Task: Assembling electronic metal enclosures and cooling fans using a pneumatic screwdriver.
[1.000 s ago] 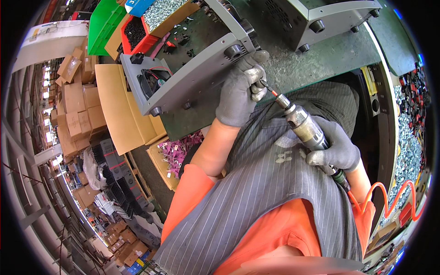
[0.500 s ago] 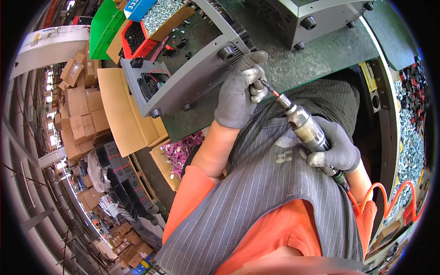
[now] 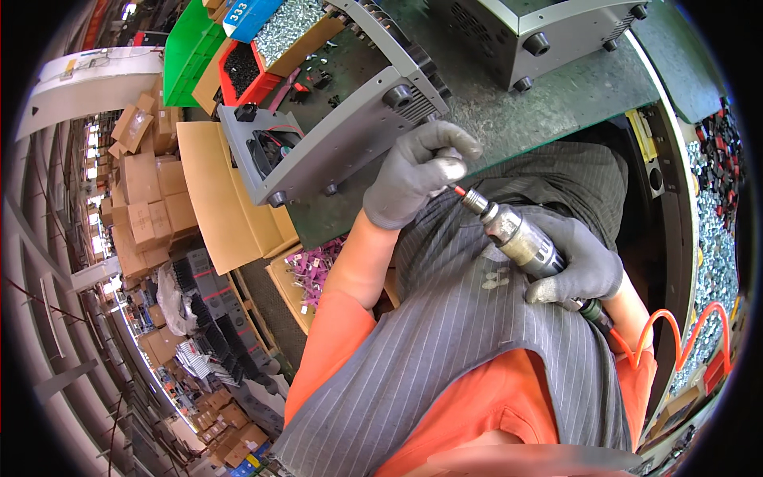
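My right hand (image 3: 584,258), in a grey glove, is wrapped round a pneumatic screwdriver (image 3: 517,238) with a metal body. Its bit slants up and left, ending just by the fingers of my left hand (image 3: 409,175). That hand, gloved alike, has its thumb and fingers curled together; whatever they pinch is hidden or too small to name. Beyond it stands a grey metal housing (image 3: 338,155) with round black feet, vent slots and a fan (image 3: 272,149) at its left end. My left hand is close to the housing's near side.
A second grey housing (image 3: 568,48) stands at the far right of the dark green bench (image 3: 509,111). Bins of silver screws (image 3: 290,28) and black screws (image 3: 241,67) sit far left. An open carton (image 3: 214,199) lies left, and an orange air hose (image 3: 664,318) coils right.
My left hand has drawn nearer to me, its index finger arching higher. The screwdriver has shifted slightly left with my right hand, its bit now lower beside the left fingers.
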`<state>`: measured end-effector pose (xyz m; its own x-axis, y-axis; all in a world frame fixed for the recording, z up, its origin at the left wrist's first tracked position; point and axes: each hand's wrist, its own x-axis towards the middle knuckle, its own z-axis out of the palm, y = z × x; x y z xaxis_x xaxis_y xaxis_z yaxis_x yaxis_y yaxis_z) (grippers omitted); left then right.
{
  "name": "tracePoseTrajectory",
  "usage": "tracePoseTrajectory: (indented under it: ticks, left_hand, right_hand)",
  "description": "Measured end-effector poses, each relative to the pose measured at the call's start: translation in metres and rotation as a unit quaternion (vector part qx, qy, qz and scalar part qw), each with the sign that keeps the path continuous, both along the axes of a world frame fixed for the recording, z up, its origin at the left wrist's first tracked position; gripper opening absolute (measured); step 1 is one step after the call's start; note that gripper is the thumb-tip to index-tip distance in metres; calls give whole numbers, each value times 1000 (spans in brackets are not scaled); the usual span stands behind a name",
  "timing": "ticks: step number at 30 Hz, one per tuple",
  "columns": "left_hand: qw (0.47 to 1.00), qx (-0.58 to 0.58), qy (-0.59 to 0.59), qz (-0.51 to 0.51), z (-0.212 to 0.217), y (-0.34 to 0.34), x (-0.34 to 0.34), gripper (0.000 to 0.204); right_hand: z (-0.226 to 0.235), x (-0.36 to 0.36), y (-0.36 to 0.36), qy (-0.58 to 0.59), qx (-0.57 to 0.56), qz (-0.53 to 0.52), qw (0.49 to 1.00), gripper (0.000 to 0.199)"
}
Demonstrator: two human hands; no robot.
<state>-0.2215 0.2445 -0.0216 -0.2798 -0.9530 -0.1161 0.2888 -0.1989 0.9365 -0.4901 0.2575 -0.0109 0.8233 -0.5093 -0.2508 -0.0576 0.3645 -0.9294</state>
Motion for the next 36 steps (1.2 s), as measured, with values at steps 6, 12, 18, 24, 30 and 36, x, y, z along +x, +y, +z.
tracePoseTrajectory:
  ticks: [6, 12, 18, 24, 30, 36]
  left_hand:
    - [920, 142, 337, 138, -19, 6, -2, 25]
    - [909, 127, 358, 173, -29, 7, -11, 21]
    - [924, 107, 279, 237, -23, 7, -22, 23]
    - [933, 113, 244, 241, -20, 9, -25, 22]
    - [957, 104, 203, 182, -17, 6, -16, 25]
    - [968, 150, 169, 112, -13, 6, -3, 29]
  right_hand:
    - [-1, 4, 0, 16, 65, -10, 998, 76]
    - [-6, 4, 0, 20, 44, -25, 999, 82]
    - [-6, 2, 0, 39, 27, -27, 998, 82]
    - [-8, 0, -2, 54, 10, -40, 998, 81]
    - [-5, -4, -4, 41, 36, -22, 998, 77]
    - [-8, 0, -7, 34, 30, -22, 999, 73]
